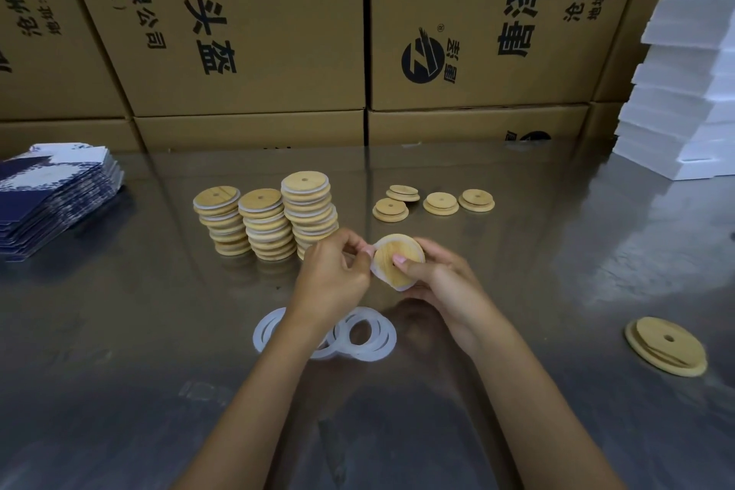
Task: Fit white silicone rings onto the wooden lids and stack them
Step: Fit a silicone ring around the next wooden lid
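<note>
My right hand [437, 282] holds a round wooden lid [391, 253] tilted above the table, thumb pressed on its face. A white silicone ring [378, 270] runs around the lid's edge, and my left hand [338, 270] pinches that ring at the lid's left side. Three stacks of ringed lids [264, 219] stand just behind my hands. Loose white rings [368, 334] lie overlapping on the table below my wrists. Several bare lids [433, 201] lie behind to the right, and one more bare lid [666, 346] sits at the right.
The shiny grey table [159, 330] reflects the boxes. Cardboard boxes [246, 32] wall the back edge. A pile of blue-and-white flat cartons [51, 195] sits at the left, and stacked white foam blocks [684, 64] rise at the right rear.
</note>
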